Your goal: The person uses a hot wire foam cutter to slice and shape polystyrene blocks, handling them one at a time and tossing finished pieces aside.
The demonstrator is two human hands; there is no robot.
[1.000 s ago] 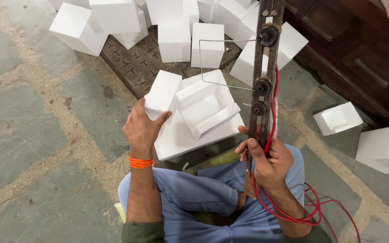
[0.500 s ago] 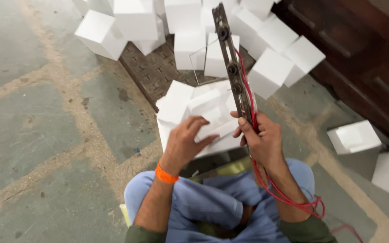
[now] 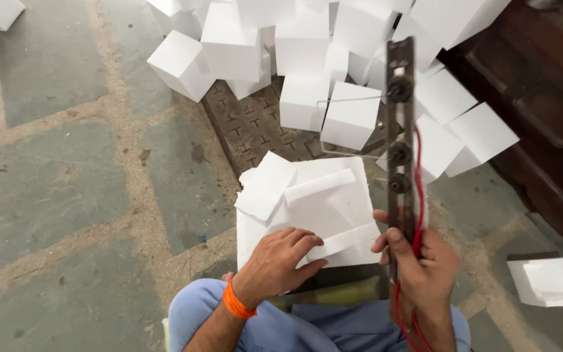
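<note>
Grey stone slabs with sandy joints made up the floor [image 3: 53, 189] we looked down on from the head camera, and a patterned metal cover [image 3: 255, 127] was set into it just ahead of us. We sat with our knees in blue trousers [image 3: 281, 329] at the bottom edge. Our left hand [image 3: 281, 261], an orange band [image 3: 237, 302] on its wrist, lay palm down with the fingers spread loosely on the near edge of a white foam slab [image 3: 333, 208], and it gripped nothing. On that slab lay loose offcuts, a flat square piece [image 3: 265, 189] at its left and a narrow strip [image 3: 320, 184] across the top. Our right hand [image 3: 425, 267] was clamped around the lower end of a dark upright bar [image 3: 400, 130] fitted with round knobs, red wires [image 3: 417, 195] running down it to the wrist and thin wire arms reaching left from it. That bar stood in the way of part of the heap of white foam cubes [image 3: 301, 45] piled beyond the slab. A shallow foam tray [image 3: 552, 280] lay well apart to the right, beside dark wooden furniture [image 3: 542, 85].
</note>
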